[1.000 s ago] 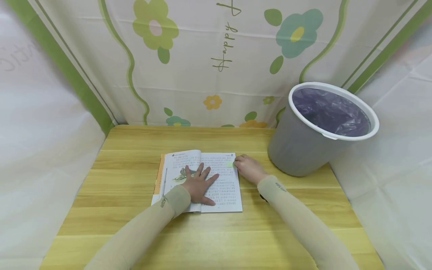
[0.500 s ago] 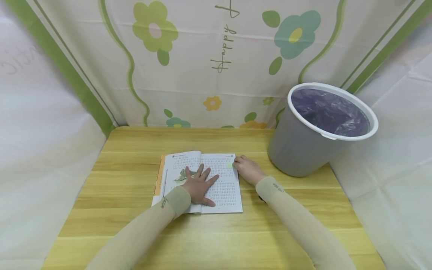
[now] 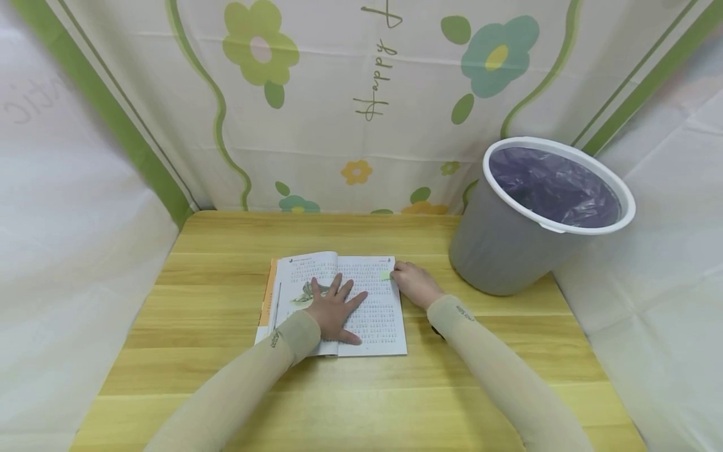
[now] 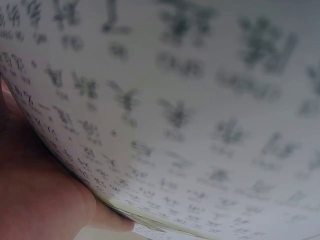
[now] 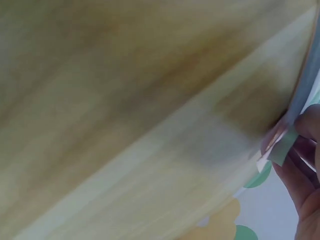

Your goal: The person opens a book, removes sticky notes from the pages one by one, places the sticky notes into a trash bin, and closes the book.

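An open book (image 3: 373, 320) with printed text lies on the wooden table. My left hand (image 3: 330, 311) rests across its middle, fingers spread, partly covering a leaf-like picture on the left page. Close up in the left wrist view, the printed page (image 4: 175, 115) curves past the hand (image 4: 40, 195). At the upper right edge of the book, my right hand (image 3: 417, 284) pinches the end of a pale green sticky note (image 3: 385, 275) lying on the right page. The right wrist view shows the sticky note (image 5: 284, 146) between the thumb and fingers (image 5: 290, 180).
A grey bin (image 3: 497, 245) with a white rim and purple liner stands on the table's back right. Behind the table (image 3: 214, 301) hangs a flowered curtain (image 3: 316, 132). White cloth (image 3: 73, 251) hangs at both sides. An orange strip (image 3: 267, 292) shows at the book's left edge.
My right hand and wrist have shifted very slightly at the book's edge, still on the sticky note. The left hand and the book stay in place.
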`<state>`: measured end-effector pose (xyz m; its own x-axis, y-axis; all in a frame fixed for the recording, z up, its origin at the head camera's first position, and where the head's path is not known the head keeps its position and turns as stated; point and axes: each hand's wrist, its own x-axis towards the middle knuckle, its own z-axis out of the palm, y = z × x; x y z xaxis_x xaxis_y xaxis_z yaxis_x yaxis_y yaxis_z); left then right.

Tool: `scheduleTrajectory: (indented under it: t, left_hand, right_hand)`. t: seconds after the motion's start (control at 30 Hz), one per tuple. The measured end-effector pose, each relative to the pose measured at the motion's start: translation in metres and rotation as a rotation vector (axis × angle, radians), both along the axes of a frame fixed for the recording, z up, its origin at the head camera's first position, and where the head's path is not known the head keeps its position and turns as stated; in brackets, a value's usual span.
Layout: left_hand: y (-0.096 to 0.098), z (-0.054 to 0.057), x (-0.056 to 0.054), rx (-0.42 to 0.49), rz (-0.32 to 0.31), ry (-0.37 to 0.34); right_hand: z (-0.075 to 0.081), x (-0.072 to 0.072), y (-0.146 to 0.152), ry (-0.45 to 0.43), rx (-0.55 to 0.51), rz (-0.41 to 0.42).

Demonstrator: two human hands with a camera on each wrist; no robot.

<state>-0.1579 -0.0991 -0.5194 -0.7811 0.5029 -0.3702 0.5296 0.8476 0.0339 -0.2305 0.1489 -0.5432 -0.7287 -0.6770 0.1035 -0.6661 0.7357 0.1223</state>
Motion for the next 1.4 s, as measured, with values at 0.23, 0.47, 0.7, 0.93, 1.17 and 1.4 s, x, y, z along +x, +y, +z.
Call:
scheduleTrajectory:
  t: [0.23, 0.47, 0.7, 0.93, 1.17, 1.4]
  left_hand:
    - [-0.001, -0.005, -0.002, 0.01, 0.002, 0.004]
    - [0.0, -0.005, -0.002, 0.017, 0.005, 0.005]
    - [0.0, -0.005, -0.001, 0.013, 0.005, 0.005]
    - [0.0, -0.002, 0.0, 0.005, 0.005, 0.011]
    - [0.0, -0.007, -0.002, 0.015, 0.008, 0.004]
    - [-0.001, -0.011, -0.003, 0.034, 0.009, 0.009]
  right_hand:
    - [0.005, 0.0, -0.002, -0.02, 0.046, -0.02]
    - [0.005, 0.0, -0.003, -0.052, -0.018, -0.049]
    - [0.005, -0.001, -0.002, -0.167, -0.16, -0.13]
    - [0.004, -0.002, -0.001, -0.176, -0.186, -0.139]
    - [0.004, -0.002, -0.003, -0.179, -0.208, -0.181]
    - [0.005, -0.001, -0.001, -0.15, -0.259, -0.201]
